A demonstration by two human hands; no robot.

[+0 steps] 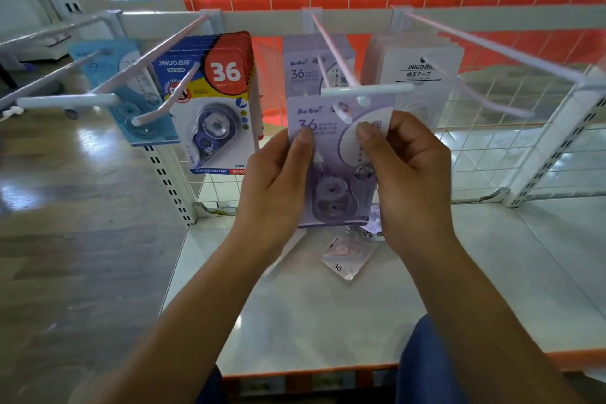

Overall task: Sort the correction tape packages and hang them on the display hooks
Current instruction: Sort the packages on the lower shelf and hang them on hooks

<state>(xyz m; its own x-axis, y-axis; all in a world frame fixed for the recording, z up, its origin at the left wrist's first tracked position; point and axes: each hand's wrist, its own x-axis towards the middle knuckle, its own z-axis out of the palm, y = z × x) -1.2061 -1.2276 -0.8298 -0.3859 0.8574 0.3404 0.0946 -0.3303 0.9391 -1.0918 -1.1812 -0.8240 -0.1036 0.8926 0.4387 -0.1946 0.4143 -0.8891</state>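
The lilac carded correction tape package (pixel 336 170) sits at the tip of the middle white wire hook (pixel 342 115). If its hang hole misses the tip, I judge the card could buckle or drop to the white shelf (pixel 328 311). It stands upright with its long axis vertical, hole end up and printed face toward the near side. The left hand (pixel 275 180) and right hand (pixel 413 180) each pinch a side edge.

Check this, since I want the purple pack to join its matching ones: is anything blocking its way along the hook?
Nothing visible does. The left hand and right hand pinch the purple package with its top at the hook tip. The rod behind looks bare up to the hanging purple stack. The label bar sits above.
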